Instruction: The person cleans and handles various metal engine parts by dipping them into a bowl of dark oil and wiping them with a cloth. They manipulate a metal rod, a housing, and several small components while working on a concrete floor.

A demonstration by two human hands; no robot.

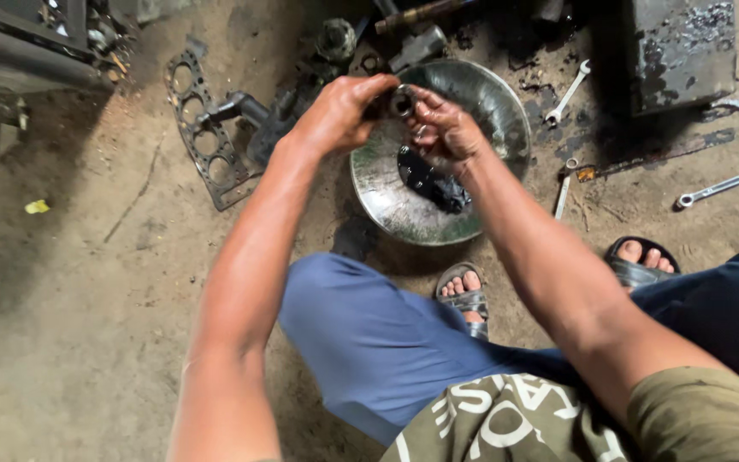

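A head gasket (pixel 205 128) and spanners (pixel 723 184) lie on the dirt floor (pixel 87 299).

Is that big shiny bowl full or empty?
Nearly empty. The metal bowl sits upright on the ground, with only a black lump inside; bare metal shows around it.
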